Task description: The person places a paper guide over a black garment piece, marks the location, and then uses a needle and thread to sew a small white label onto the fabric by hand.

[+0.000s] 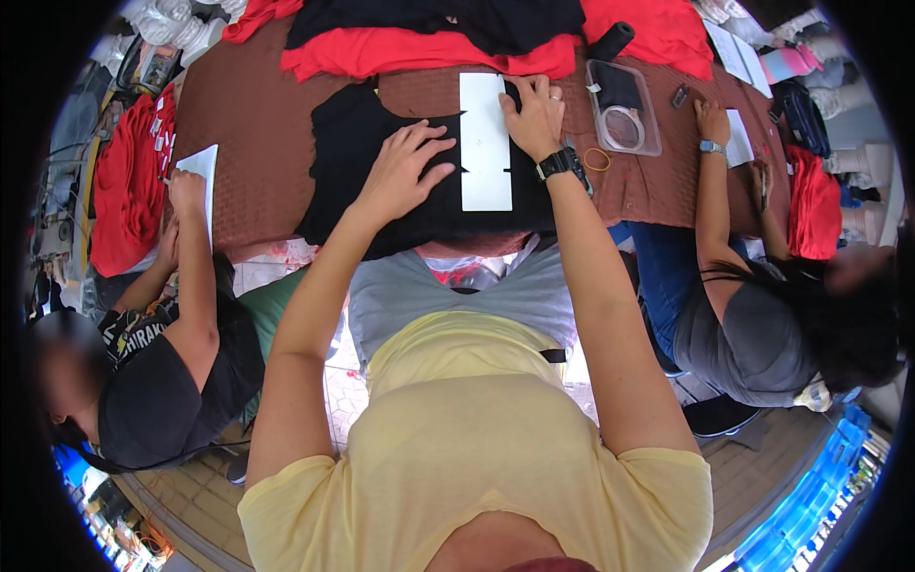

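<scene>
A black cut fabric piece point(348, 162) with a curved neckline edge lies on the table before me. On it rests a white rectangular card template point(486, 157) with small dark notches along its sides. My left hand point(412, 164) is open, palm down on the black fabric left of the card, its fingers spread toward it. At the card's upper right edge lies my right hand point(536, 119), fingers apart; its thumb and forefinger touch the card. A ring and a dark wristwatch point(562, 164) are on that side.
Red and black fabric stacks point(429, 52) line the table's far side. A clear plastic tray point(643, 133), a black roll point(610, 41) and a yellow rubber band point(597, 159) lie right of my hand. Two people work alongside, one at left point(186, 191), one at right point(710, 124).
</scene>
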